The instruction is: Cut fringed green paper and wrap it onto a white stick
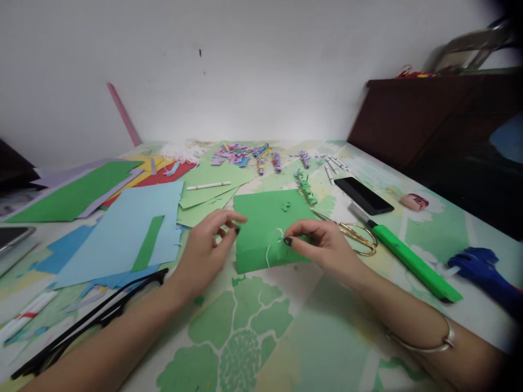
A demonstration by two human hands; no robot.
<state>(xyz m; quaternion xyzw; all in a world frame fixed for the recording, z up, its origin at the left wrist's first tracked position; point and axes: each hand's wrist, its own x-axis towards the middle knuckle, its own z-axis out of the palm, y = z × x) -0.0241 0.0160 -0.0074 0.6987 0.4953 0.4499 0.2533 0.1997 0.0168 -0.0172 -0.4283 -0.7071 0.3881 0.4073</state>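
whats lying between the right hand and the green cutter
The gold-handled scissors lie between the right hand and the green cutter, as the head view shows.

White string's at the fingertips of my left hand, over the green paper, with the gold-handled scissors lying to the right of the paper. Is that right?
Not quite: in the head view, the white string is at the fingertips of your right hand, not your left hand. It is over the green paper, with the gold-handled scissors to the right.
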